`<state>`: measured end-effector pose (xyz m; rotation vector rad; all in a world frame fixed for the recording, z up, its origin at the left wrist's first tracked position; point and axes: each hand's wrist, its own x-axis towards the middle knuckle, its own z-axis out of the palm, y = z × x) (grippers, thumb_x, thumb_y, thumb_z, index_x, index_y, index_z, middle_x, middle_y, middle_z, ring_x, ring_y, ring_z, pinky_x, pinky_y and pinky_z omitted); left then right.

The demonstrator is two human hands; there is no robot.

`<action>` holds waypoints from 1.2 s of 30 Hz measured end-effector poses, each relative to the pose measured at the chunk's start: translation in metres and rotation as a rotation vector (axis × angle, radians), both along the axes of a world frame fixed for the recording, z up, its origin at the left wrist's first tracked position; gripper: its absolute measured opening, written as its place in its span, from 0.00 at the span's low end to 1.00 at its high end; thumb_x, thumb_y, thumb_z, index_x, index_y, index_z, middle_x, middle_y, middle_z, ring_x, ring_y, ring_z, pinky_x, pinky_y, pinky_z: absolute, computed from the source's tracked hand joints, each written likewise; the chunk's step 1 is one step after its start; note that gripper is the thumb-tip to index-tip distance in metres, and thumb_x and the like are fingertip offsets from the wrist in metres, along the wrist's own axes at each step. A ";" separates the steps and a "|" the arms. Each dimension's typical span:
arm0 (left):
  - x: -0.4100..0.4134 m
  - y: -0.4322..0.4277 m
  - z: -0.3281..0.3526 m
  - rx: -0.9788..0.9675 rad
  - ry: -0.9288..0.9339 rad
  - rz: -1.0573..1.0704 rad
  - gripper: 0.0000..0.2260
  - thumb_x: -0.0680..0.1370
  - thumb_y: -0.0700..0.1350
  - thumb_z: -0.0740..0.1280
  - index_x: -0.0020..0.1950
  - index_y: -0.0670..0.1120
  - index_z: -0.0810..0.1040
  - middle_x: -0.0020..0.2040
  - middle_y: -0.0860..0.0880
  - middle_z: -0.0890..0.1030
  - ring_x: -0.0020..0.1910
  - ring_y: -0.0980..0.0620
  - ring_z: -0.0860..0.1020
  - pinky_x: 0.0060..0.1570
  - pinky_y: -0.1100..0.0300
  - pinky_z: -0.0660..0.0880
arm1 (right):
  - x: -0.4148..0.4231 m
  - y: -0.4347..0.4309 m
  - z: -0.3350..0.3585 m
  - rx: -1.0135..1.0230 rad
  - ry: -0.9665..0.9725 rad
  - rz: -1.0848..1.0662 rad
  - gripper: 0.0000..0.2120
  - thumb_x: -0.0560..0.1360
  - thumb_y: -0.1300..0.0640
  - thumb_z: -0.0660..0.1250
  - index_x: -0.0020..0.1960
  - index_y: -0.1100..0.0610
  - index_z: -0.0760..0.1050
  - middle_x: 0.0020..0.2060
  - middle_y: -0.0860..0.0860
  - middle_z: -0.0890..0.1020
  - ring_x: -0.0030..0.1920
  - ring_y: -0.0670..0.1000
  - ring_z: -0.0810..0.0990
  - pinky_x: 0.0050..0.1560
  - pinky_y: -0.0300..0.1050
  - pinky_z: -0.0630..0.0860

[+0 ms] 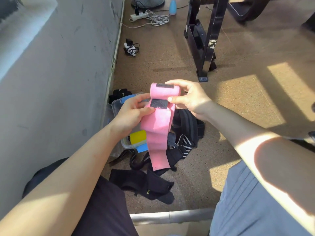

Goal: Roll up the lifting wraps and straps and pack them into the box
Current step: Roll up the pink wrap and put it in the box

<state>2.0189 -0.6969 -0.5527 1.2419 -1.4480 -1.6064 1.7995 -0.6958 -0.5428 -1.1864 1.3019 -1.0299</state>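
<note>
A pink wrap (157, 126) with dark hook-and-loop patches hangs between my hands, its top end curled into a roll and its tail dangling toward the floor. My left hand (132, 113) pinches its left edge just below the roll. The roll's right end is held by the fingers of my right hand (189, 97). Under my left hand on the floor stands a clear plastic box (117, 106) with blue clips, holding a rolled yellow wrap (138, 137). Black straps and wraps (184, 132) lie tangled to the right of the box and in front of it.
A grey wall (59, 82) runs along the left. Black supports (146, 186) lie on the floor near my knees. A black equipment frame (206, 45) stands behind, with power strips and cables (146, 17) by the wall. A grey metal bar (170, 217) crosses below.
</note>
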 end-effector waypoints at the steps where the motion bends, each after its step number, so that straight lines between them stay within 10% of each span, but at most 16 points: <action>1: 0.000 0.000 -0.001 -0.015 0.006 0.012 0.21 0.80 0.31 0.67 0.73 0.41 0.73 0.59 0.37 0.84 0.54 0.44 0.83 0.53 0.54 0.81 | 0.000 0.001 0.002 0.018 -0.022 0.018 0.20 0.74 0.68 0.74 0.60 0.48 0.81 0.60 0.55 0.82 0.53 0.54 0.84 0.54 0.59 0.82; 7: -0.001 0.001 0.000 -0.064 -0.005 0.032 0.21 0.81 0.34 0.68 0.74 0.41 0.73 0.58 0.39 0.85 0.54 0.48 0.84 0.55 0.52 0.81 | 0.002 0.000 0.007 0.063 -0.173 -0.035 0.08 0.78 0.55 0.72 0.56 0.48 0.84 0.64 0.57 0.79 0.62 0.58 0.82 0.60 0.69 0.79; 13: -0.006 0.007 0.002 -0.046 0.013 -0.098 0.12 0.82 0.37 0.65 0.66 0.42 0.78 0.52 0.50 0.87 0.51 0.56 0.85 0.49 0.64 0.78 | -0.007 -0.008 0.015 0.060 -0.389 -0.169 0.09 0.80 0.63 0.69 0.57 0.54 0.81 0.58 0.56 0.82 0.56 0.55 0.84 0.51 0.53 0.83; 20: -0.006 0.007 -0.002 -0.179 -0.048 -0.240 0.33 0.75 0.30 0.73 0.77 0.44 0.66 0.69 0.45 0.79 0.66 0.48 0.80 0.60 0.54 0.80 | -0.011 -0.011 0.019 0.073 -0.517 -0.251 0.09 0.79 0.66 0.69 0.58 0.57 0.79 0.56 0.54 0.82 0.52 0.53 0.84 0.51 0.55 0.83; 24: -0.010 0.009 -0.002 -0.188 -0.009 -0.122 0.27 0.77 0.33 0.72 0.75 0.41 0.70 0.63 0.43 0.84 0.60 0.49 0.83 0.54 0.57 0.81 | -0.016 -0.012 0.017 0.052 -0.364 -0.224 0.18 0.76 0.67 0.72 0.65 0.59 0.78 0.63 0.58 0.80 0.57 0.56 0.84 0.52 0.54 0.83; 31: -0.010 0.006 -0.004 -0.104 0.015 0.029 0.15 0.80 0.37 0.70 0.67 0.39 0.78 0.55 0.44 0.87 0.51 0.50 0.85 0.48 0.59 0.80 | -0.007 -0.001 0.013 -0.192 0.143 -0.065 0.21 0.65 0.68 0.80 0.50 0.49 0.79 0.56 0.53 0.81 0.58 0.58 0.81 0.54 0.60 0.83; 36: -0.011 0.007 -0.003 -0.085 0.028 0.094 0.12 0.79 0.37 0.71 0.62 0.39 0.81 0.52 0.45 0.87 0.49 0.51 0.85 0.49 0.59 0.80 | -0.002 0.005 0.012 -0.190 0.054 0.006 0.08 0.75 0.63 0.75 0.51 0.54 0.81 0.47 0.53 0.82 0.44 0.54 0.81 0.52 0.60 0.81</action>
